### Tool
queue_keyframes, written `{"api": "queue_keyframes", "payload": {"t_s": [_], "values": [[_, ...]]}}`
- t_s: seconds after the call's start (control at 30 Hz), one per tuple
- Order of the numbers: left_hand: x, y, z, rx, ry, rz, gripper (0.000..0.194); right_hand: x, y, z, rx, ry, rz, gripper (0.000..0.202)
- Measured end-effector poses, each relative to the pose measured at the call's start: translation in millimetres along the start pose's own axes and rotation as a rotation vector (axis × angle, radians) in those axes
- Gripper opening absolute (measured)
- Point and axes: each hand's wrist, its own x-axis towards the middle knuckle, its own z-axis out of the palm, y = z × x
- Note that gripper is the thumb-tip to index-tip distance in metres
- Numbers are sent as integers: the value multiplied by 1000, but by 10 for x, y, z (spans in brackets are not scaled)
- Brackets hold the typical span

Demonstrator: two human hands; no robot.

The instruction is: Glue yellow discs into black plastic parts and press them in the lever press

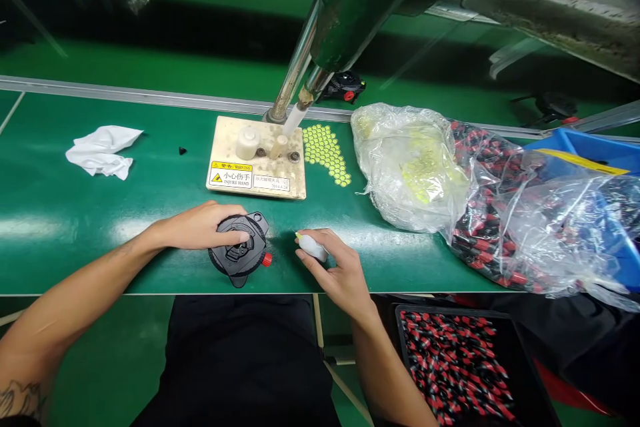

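Observation:
My left hand [213, 227] holds a black round part [239, 253] with a red knob [267, 259] near the front edge of the green table [165, 203]; my thumb lies on its centre. To the right, my right hand [330, 260] is closed around a small white object [312, 247] with a yellow-green tip, a short gap away from the black part. Behind them sits a cream fixture plate [256, 159] with white posts and a warning label. Yellow-green round pieces [326, 151] lie in rows at its right side.
A green press [360, 0] rises over the plate. White cloth [104, 150] and a small black piece [182, 150] lie at left. Plastic bags [410, 167], a blue bin [620, 240] and a black tray [525, 360] of red-black parts are at right.

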Motion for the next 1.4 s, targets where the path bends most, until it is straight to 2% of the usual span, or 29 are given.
{"api": "queue_keyframes", "payload": {"t_s": [0.23, 0.43, 0.77, 0.87, 0.9, 0.97, 1.03, 1.07, 1.1, 1.17, 1.27, 1.33, 1.4], "values": [[-4, 6, -1, -7, -3, -18, 44, -37, 220, -45, -69, 92, 82, 17], [-14, 9, 5, -23, 1, -17, 44, -106, 497, -216, -104, 223, 278, 28], [4, 8, 0, -29, -13, -3, 43, -352, 765, -512, -138, 492, 473, 43], [-2, 15, 6, -25, 0, -1, 44, -391, 781, -519, -115, 495, 464, 47], [-5, 18, 8, -25, 5, -2, 44, -409, 766, -496, -129, 543, 439, 49], [-9, 23, 12, -25, 8, -5, 45, -456, 688, -401, -211, 736, 322, 48], [-11, 25, 15, -29, 0, -11, 45, -500, 550, -252, -327, 891, 135, 31], [-10, 25, 16, -34, -7, -14, 45, -507, 467, -167, -374, 885, 52, 22], [-8, 23, 17, -40, -12, -16, 45, -493, 383, -81, -404, 813, 0, 16], [-4, 16, 18, -44, -7, -14, 45, -387, 248, 71, -418, 617, -5, 18], [3, 6, 18, -25, 8, 4, 46, -36, 216, 185, -360, 349, 87, 31], [5, 0, 18, -9, 7, 5, 46, 255, 301, 164, -404, 202, 182, 45], [5, -4, 18, 5, 6, 0, 46, 512, 413, 88, -535, 110, 313, 58]]}}
